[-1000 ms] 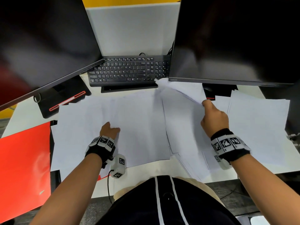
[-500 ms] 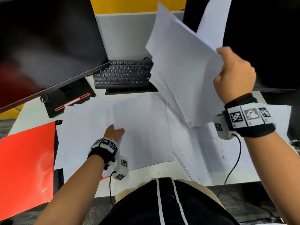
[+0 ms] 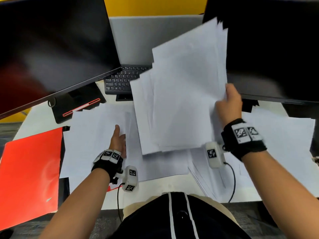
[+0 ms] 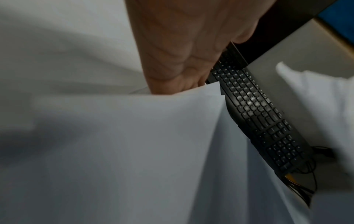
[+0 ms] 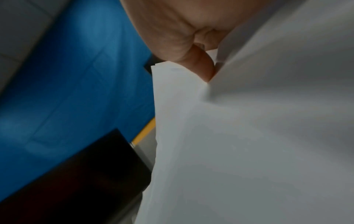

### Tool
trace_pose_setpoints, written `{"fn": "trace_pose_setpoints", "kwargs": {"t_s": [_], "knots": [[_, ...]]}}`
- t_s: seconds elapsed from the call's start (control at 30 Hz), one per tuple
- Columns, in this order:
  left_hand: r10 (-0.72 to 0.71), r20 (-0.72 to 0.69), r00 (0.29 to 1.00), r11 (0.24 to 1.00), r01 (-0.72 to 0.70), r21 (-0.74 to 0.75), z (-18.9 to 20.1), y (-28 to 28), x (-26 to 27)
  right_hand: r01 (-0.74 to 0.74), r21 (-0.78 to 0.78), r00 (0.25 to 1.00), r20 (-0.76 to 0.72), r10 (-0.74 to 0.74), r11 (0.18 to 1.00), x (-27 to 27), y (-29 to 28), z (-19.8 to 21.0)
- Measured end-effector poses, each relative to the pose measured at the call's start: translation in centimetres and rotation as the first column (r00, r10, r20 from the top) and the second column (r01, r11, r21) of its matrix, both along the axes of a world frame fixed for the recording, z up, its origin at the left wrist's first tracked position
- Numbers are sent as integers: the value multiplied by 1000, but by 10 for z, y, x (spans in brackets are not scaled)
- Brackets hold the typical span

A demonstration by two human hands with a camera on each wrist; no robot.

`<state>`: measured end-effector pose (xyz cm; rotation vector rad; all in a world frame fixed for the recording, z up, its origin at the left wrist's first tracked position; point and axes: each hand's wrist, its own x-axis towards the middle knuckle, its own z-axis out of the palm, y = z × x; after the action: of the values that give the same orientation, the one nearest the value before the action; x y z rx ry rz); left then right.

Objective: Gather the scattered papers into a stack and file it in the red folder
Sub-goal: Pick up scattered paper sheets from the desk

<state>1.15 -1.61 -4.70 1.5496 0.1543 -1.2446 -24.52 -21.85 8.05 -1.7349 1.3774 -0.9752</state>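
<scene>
Right hand (image 3: 228, 105), centre right, pinches a fanned sheaf of papers (image 3: 181, 94) by its right edge, lifted above the desk. Left hand (image 3: 118, 140), fingers straight, slips under loose sheets (image 3: 89, 135). Red folder (image 3: 29, 173) lies lower left.

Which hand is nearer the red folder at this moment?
Left. The left hand rests on papers lying beside the red folder; the right hand holds a raised bundle of sheets across the desk.
</scene>
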Motion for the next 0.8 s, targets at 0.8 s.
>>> {"fn": "trace_pose_setpoints", "kwargs": {"t_s": [0.8], "knots": [[-298, 358, 885, 939, 205, 277, -22, -13, -3, -218, 322, 949, -149, 277, 921, 34, 52, -71]]}}
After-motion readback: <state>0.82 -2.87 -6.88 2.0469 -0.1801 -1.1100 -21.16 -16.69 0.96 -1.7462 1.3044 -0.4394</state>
